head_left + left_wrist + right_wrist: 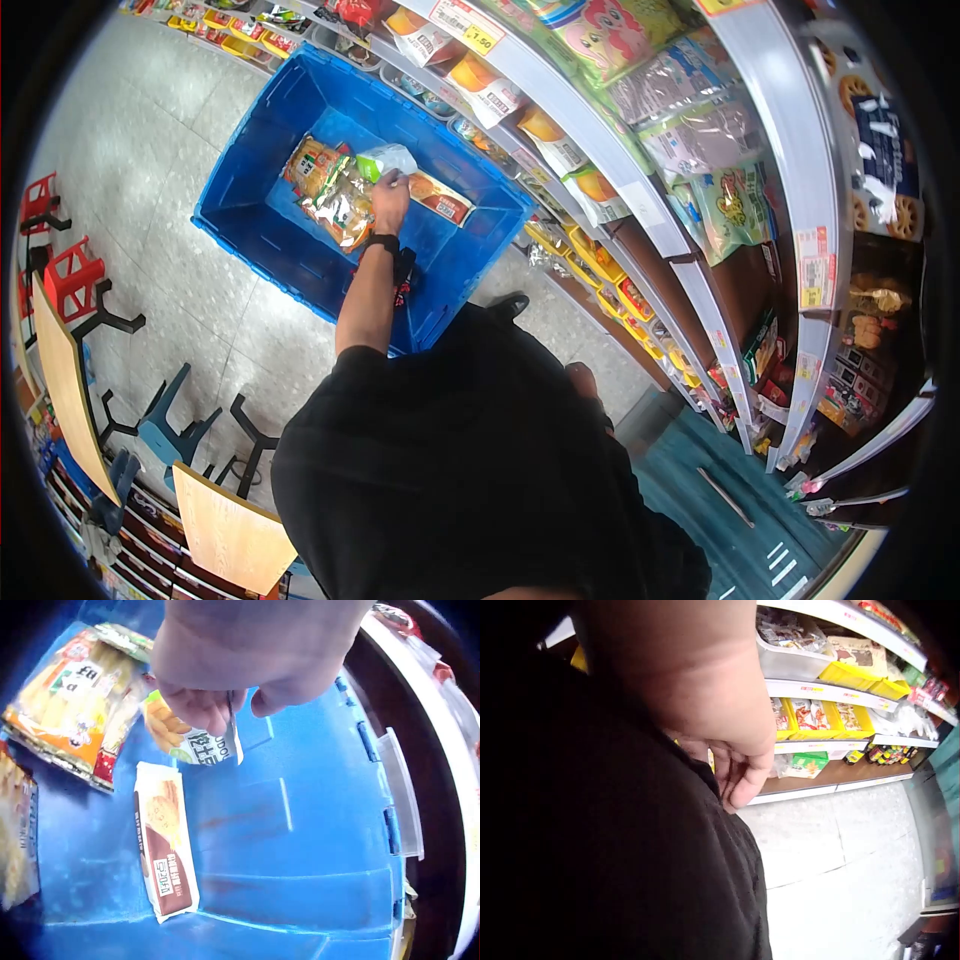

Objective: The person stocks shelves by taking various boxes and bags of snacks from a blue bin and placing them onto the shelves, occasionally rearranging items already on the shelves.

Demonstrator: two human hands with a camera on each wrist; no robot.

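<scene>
Inside a blue plastic crate [245, 165], my left hand [390, 203] pinches the edge of a small white and green snack bag [385, 160]. In the left wrist view the bag [193, 736] shows yellow pieces printed on it, and fingers cover its top. A long brown and white cookie packet [165, 844] lies on the crate bottom beside it. To the other side rests a clear and orange bag of stick-shaped snacks [75, 697], with another snack bag [16, 832] near it. My right hand [731, 761] hangs loosely curled beside black clothing, with nothing seen in it.
Shelves [640, 200] of packaged snacks with price tags run along the crate's right side. Yellow bins [814, 720] line the lower shelves. Wooden tabletops [225, 525], a blue-green stool [180, 425] and red stools [75, 280] stand to the left on the tiled floor.
</scene>
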